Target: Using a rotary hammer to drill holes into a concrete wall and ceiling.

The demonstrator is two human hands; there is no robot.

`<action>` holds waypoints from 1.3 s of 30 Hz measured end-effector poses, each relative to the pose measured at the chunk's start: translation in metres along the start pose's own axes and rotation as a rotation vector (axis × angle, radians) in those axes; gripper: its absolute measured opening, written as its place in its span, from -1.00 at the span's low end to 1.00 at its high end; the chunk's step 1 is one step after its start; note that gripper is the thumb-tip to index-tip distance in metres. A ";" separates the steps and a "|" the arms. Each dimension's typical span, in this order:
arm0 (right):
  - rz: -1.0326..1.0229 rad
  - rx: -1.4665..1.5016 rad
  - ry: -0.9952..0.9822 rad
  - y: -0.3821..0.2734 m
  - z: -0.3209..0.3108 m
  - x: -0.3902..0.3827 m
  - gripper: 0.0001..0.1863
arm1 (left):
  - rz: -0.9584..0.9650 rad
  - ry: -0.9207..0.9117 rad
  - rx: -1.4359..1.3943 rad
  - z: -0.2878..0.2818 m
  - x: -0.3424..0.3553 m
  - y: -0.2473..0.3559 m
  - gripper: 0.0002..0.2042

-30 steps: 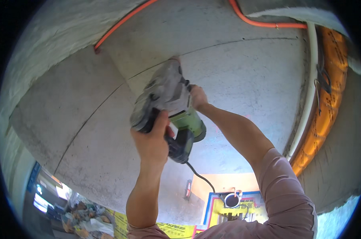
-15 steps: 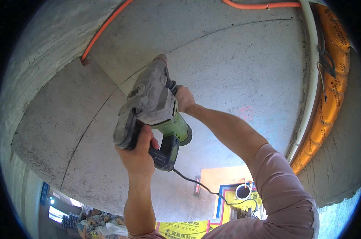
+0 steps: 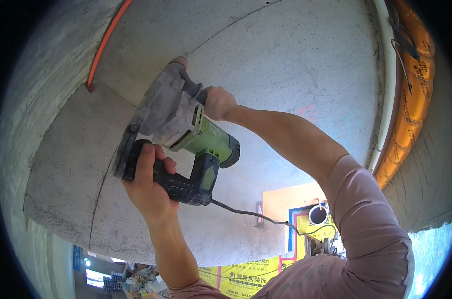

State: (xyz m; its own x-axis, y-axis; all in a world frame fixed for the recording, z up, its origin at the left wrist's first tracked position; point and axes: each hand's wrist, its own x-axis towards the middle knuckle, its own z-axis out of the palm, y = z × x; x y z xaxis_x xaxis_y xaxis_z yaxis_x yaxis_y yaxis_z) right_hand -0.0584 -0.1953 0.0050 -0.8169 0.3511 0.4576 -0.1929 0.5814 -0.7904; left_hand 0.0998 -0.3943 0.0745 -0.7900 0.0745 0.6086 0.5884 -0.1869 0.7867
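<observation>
A dusty grey and green rotary hammer is raised overhead, its nose pointing up toward the concrete ceiling. My left hand is closed round its black rear handle, with the thumb and some fingertips showing. My right hand grips the side handle close to the nose. No bit shows beyond the nose, so I cannot tell whether the tool touches the concrete. A black power cord runs from the base of the handle toward the lower right. A thin dark line crosses the ceiling beside the nose.
An orange conduit comes out of the ceiling at the left. A white pipe and a gold-wrapped duct run down the right side, with loose dark wires. Below are yellow printed sheeting, a round pipe opening and piled debris.
The rotary hammer and both hands have shifted left in view, and its body has turned so more of the green motor housing shows. Both hands keep their grip. The background has shifted too.
</observation>
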 end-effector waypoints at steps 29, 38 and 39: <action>0.018 0.120 -0.054 0.005 0.012 0.010 -0.65 | 0.051 -0.071 0.050 -0.001 0.011 0.004 -0.88; -0.019 0.150 0.006 0.007 0.023 0.010 -0.66 | 0.109 -0.085 0.166 -0.007 0.014 -0.002 -0.85; -0.018 0.157 0.002 0.008 0.024 0.009 -0.66 | 0.129 -0.091 0.182 -0.007 0.013 -0.004 -0.84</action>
State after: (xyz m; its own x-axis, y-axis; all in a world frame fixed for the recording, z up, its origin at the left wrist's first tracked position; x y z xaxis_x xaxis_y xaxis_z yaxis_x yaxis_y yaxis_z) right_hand -0.0802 -0.2053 -0.0066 -0.8112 0.3433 0.4734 -0.2908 0.4655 -0.8359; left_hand 0.0857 -0.3992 0.0785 -0.6925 0.1508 0.7055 0.7112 -0.0213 0.7027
